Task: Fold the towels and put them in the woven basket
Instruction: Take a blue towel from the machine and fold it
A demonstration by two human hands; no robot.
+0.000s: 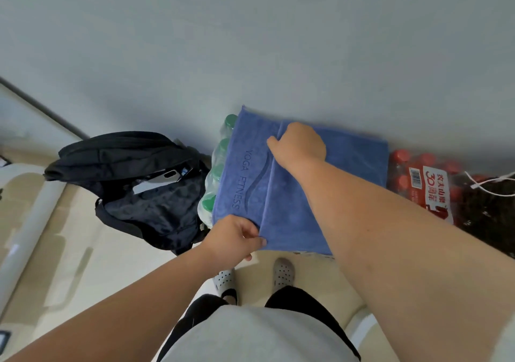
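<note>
A blue towel (292,191) with "YOGA FITNESS" embossed on it lies spread over a pack of green-capped bottles (216,172) against the wall. A folded flap covers its right part, and the flap's edge runs down the middle. My left hand (237,236) pinches the near end of that flap edge. My right hand (299,144) grips the far end of the same edge, fingers curled on the cloth. No woven basket is in view.
An open black backpack (133,183) sits on the floor to the left. A shrink-wrapped pack of red-capped bottles (429,183) stands to the right, with a white cable (490,183) beyond it. My feet in perforated shoes (282,274) stand on beige tile below the towel.
</note>
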